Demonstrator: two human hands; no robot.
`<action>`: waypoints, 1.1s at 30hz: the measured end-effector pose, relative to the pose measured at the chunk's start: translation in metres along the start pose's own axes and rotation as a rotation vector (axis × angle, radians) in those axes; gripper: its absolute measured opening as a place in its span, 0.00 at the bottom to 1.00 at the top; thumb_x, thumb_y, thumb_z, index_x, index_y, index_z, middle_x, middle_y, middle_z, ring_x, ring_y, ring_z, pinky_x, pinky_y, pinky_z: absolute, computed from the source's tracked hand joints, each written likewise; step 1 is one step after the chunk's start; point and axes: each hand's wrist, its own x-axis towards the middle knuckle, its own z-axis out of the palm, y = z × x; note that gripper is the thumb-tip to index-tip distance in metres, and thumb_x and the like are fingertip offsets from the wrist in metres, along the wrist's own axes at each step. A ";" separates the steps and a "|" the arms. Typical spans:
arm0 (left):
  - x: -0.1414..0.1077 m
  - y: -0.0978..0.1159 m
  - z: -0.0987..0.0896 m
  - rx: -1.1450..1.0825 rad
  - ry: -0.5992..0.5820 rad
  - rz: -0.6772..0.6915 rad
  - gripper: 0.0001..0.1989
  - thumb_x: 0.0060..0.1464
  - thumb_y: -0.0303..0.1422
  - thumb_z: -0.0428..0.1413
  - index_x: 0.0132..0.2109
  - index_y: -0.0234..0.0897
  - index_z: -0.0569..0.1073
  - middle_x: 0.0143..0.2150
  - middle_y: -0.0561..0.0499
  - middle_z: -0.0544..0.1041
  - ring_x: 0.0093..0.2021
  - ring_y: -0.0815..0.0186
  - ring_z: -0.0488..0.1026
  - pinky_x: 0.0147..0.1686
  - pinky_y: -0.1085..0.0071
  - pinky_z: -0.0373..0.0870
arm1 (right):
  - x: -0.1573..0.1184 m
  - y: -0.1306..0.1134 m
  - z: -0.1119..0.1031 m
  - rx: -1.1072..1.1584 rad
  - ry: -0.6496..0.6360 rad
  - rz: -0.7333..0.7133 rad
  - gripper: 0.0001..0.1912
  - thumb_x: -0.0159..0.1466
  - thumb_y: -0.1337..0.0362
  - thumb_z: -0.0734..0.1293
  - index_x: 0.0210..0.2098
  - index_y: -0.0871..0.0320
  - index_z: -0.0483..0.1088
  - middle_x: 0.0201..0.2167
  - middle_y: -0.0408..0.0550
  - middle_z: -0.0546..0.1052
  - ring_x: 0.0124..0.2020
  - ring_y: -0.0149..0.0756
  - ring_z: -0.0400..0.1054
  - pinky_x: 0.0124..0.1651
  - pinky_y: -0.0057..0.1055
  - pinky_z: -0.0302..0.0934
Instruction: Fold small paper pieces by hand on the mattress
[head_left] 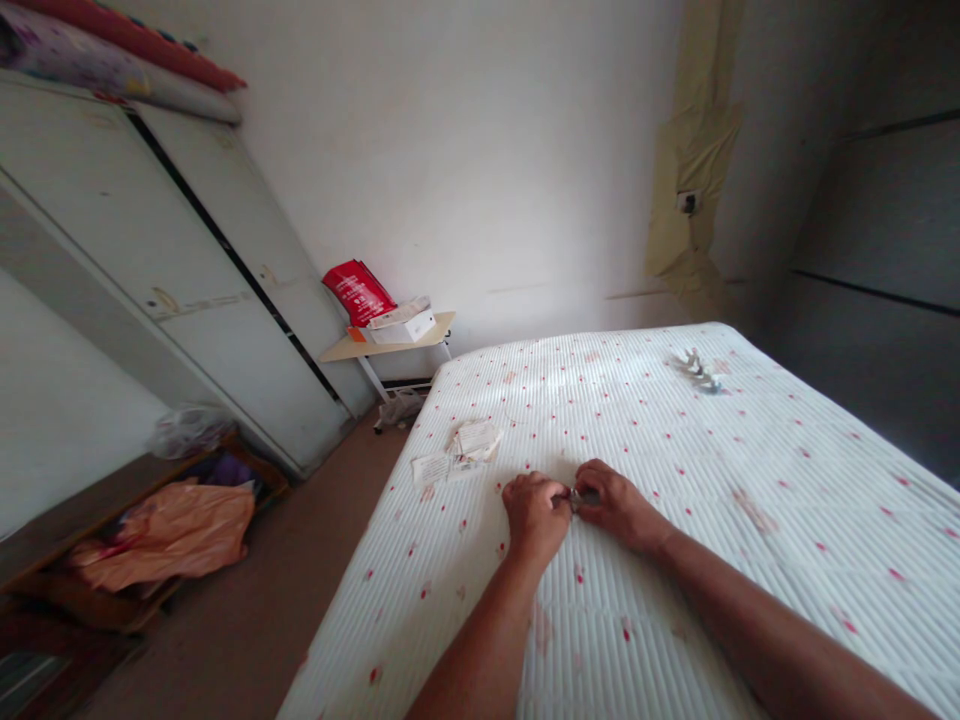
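Left hand [537,508] and right hand [611,503] pinching a small shiny object [575,499] between them, over a ribbed white mattress [645,600], thin printed papers [474,442] farther left, knobbly pale pieces [697,371] far right.

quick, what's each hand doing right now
Left hand: closed, fingertips pinching a small object.
Right hand: closed, fingertips at the same object, too small to identify.
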 end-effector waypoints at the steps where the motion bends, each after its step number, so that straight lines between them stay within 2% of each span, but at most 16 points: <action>1: 0.000 -0.001 0.000 -0.021 0.010 0.002 0.06 0.44 0.28 0.56 0.31 0.44 0.77 0.33 0.53 0.75 0.39 0.64 0.68 0.42 0.67 0.57 | 0.000 0.001 -0.002 0.021 -0.003 -0.011 0.07 0.49 0.75 0.63 0.27 0.59 0.66 0.33 0.47 0.68 0.34 0.33 0.63 0.38 0.28 0.59; 5: -0.001 -0.003 0.000 -0.076 0.044 0.015 0.07 0.43 0.28 0.56 0.32 0.43 0.77 0.33 0.53 0.76 0.39 0.64 0.69 0.43 0.67 0.58 | 0.001 0.006 -0.008 0.092 -0.036 -0.016 0.13 0.45 0.78 0.60 0.29 0.57 0.66 0.33 0.46 0.69 0.37 0.34 0.63 0.40 0.29 0.58; 11: -0.002 -0.003 -0.001 -0.142 0.078 0.031 0.08 0.41 0.26 0.57 0.31 0.41 0.77 0.32 0.54 0.77 0.37 0.65 0.70 0.43 0.68 0.60 | 0.003 0.017 -0.010 0.201 -0.013 0.092 0.18 0.41 0.77 0.57 0.31 0.58 0.65 0.31 0.45 0.68 0.33 0.33 0.63 0.36 0.28 0.58; 16: -0.001 -0.003 -0.002 -0.140 0.087 0.034 0.06 0.41 0.26 0.58 0.30 0.41 0.77 0.31 0.54 0.78 0.36 0.65 0.71 0.42 0.68 0.61 | 0.005 0.022 -0.012 0.273 0.052 0.164 0.12 0.43 0.74 0.57 0.27 0.58 0.65 0.29 0.44 0.68 0.32 0.33 0.64 0.36 0.29 0.59; 19: 0.000 -0.003 0.000 -0.123 0.077 0.026 0.07 0.41 0.25 0.58 0.29 0.42 0.77 0.31 0.54 0.77 0.37 0.65 0.71 0.43 0.67 0.61 | 0.004 0.021 -0.014 0.237 0.041 0.086 0.09 0.45 0.73 0.58 0.25 0.58 0.65 0.30 0.45 0.69 0.33 0.34 0.64 0.38 0.30 0.59; 24: 0.004 -0.001 0.002 -0.129 0.070 0.031 0.07 0.41 0.25 0.58 0.29 0.42 0.77 0.31 0.54 0.77 0.37 0.65 0.71 0.43 0.67 0.61 | 0.002 0.018 -0.015 0.198 -0.001 -0.005 0.11 0.45 0.75 0.58 0.25 0.58 0.66 0.31 0.46 0.69 0.33 0.33 0.63 0.37 0.29 0.58; 28: 0.006 0.001 0.002 -0.123 0.042 0.038 0.07 0.41 0.26 0.58 0.30 0.42 0.77 0.31 0.54 0.77 0.37 0.65 0.71 0.43 0.68 0.61 | 0.001 0.015 -0.013 0.175 -0.002 0.010 0.09 0.48 0.75 0.60 0.27 0.58 0.67 0.30 0.44 0.68 0.31 0.31 0.63 0.34 0.27 0.57; 33: 0.006 0.002 0.001 -0.115 0.028 0.029 0.08 0.42 0.27 0.57 0.31 0.42 0.77 0.32 0.54 0.77 0.38 0.65 0.71 0.44 0.68 0.60 | 0.001 0.009 -0.008 0.173 0.024 0.087 0.04 0.52 0.70 0.64 0.29 0.58 0.69 0.29 0.43 0.68 0.27 0.29 0.62 0.30 0.26 0.57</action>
